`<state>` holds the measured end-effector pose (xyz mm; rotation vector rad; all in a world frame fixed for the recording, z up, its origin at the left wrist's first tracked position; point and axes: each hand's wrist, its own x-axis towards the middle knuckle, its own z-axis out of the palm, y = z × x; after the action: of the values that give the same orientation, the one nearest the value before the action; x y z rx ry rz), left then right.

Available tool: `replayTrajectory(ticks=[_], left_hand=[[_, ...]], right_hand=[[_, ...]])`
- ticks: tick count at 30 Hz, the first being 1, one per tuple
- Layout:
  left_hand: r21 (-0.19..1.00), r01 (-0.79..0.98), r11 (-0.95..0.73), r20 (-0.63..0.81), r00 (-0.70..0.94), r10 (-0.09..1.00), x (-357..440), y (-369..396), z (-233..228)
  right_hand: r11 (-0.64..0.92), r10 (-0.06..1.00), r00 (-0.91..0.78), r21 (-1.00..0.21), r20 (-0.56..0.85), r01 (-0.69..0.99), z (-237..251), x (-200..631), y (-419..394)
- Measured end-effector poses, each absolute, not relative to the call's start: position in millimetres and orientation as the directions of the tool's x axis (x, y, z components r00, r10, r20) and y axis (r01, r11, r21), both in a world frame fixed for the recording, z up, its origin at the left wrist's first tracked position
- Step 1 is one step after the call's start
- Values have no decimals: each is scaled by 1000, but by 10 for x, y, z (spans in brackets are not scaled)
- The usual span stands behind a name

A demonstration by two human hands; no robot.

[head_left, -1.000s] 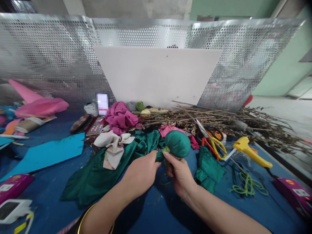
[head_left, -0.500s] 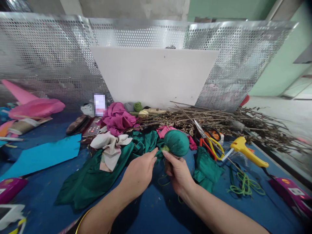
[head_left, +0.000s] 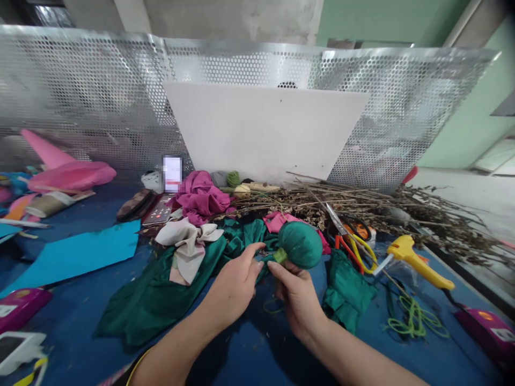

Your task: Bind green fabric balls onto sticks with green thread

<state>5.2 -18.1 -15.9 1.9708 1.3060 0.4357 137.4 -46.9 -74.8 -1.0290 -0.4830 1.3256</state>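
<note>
A round ball of dark green satin cloth (head_left: 301, 244) bulges above my right hand (head_left: 300, 297), with light green string (head_left: 280, 257) wound round its neck. The right thumb and fingers are closed on the gathered cloth just below the string. To the left, my left hand (head_left: 237, 281) pinches the loose tail of the same cloth between thumb and fingers. A strand of green string hangs down between the hands. Beside my left forearm lies a larger piece of green satin (head_left: 132, 311), with a knotted pale cloth (head_left: 188, 249) on top.
Dry branches (head_left: 362, 201) stretch along the back right, near scissors (head_left: 358, 249) and a yellow glue gun (head_left: 418, 260). Green cord (head_left: 414, 319) and a green cloth piece (head_left: 348, 292) lie right. Blue card (head_left: 80, 252), a phone (head_left: 173, 174) and magenta cloth (head_left: 203, 198) are left. A white board (head_left: 269, 131) stands behind.
The ball has tilted over to the right, and the string round its neck shows more. My left fingers have closed on the cloth tail. The whole view has shifted slightly.
</note>
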Motion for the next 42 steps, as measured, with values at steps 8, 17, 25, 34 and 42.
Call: replayTrajectory(ticks=[8, 17, 25, 34, 42], left_hand=[[580, 723, -374, -63, 498, 865, 66, -228, -156], [492, 775, -397, -43, 477, 878, 131, -292, -177], [920, 340, 196, -353, 500, 791, -30, -63, -148], [912, 202, 358, -411, 444, 796, -14, -76, -157], [774, 617, -142, -161, 409, 898, 48, -72, -149]], right_hand=[[-108, 916, 263, -820, -302, -562, -721, 1351, -466], [-79, 918, 266, -793, -294, -604, -710, 1361, -445], [-57, 933, 259, -813, -250, -580, -711, 1365, -450], [-30, 951, 234, -814, -202, -580, -752, 1390, -430], [-68, 940, 230, -800, -252, -596, -725, 1374, -428]])
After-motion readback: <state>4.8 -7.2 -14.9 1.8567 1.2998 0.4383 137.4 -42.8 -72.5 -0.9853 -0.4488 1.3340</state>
